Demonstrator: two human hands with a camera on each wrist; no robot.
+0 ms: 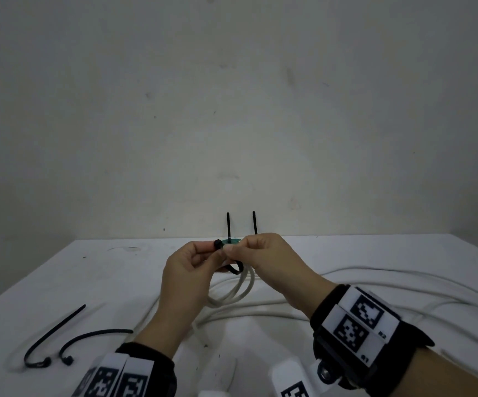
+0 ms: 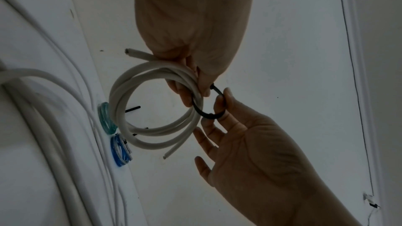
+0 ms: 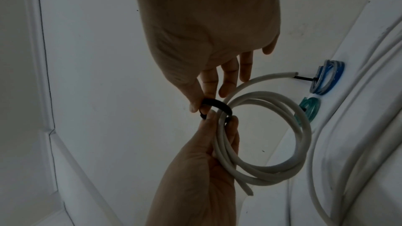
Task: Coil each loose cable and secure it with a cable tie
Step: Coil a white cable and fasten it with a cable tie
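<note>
A small coil of white cable (image 1: 232, 296) (image 2: 156, 144) (image 3: 261, 180) hangs in the air between both hands above the white table (image 1: 117, 282). A black cable tie (image 1: 233, 269) (image 2: 208, 115) (image 3: 217, 103) forms a loose loop round the coil's strands. My left hand (image 1: 217, 250) (image 2: 222, 107) (image 3: 202, 106) pinches the tie at its head with thumb and forefinger. My right hand (image 1: 240, 247) (image 2: 195, 88) (image 3: 222, 121) grips the bunched strands right beside the tie. Both cut ends of the cable stick out free.
Two spare black cable ties (image 1: 48, 336) (image 1: 89, 338) lie at the table's left front. A teal coil (image 2: 105, 119) (image 3: 309, 107) and a blue coil (image 2: 119, 150) (image 3: 328, 80), each tied, sit by the back wall. Long loose white cables (image 1: 375, 282) sprawl across the right.
</note>
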